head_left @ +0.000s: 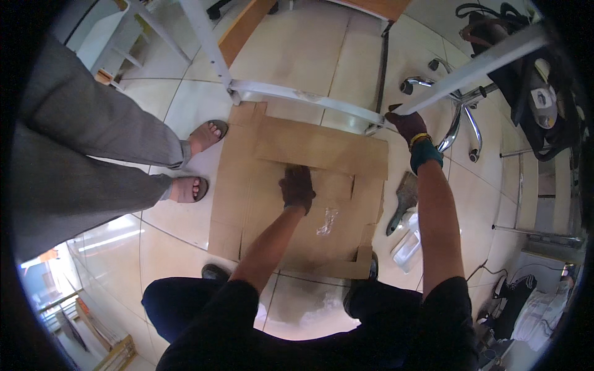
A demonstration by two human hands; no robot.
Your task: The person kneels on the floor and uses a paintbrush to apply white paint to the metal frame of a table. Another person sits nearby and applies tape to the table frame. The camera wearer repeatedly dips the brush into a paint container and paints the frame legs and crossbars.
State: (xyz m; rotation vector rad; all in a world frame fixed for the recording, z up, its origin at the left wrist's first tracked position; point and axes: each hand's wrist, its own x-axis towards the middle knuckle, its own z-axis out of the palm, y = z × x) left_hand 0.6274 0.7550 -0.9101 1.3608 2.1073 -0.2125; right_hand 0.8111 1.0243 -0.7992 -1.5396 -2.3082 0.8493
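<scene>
A flattened brown cardboard sheet lies on the tiled floor in front of me. My left hand, in a dark glove, rests open on the middle of it, palm down. At the sheet's far right corner, my right hand, in a dark glove with a green cuff, grips the white metal frame close to its foot. The frame's low crossbar runs along the far edge of the cardboard. A scrap of clear plastic lies on the sheet near my left hand.
A brush and a white plastic tray lie right of the cardboard. Another person's sandalled feet stand at its left edge. Beyond the frame's right leg is a chrome chair base; a black bag hangs at upper right.
</scene>
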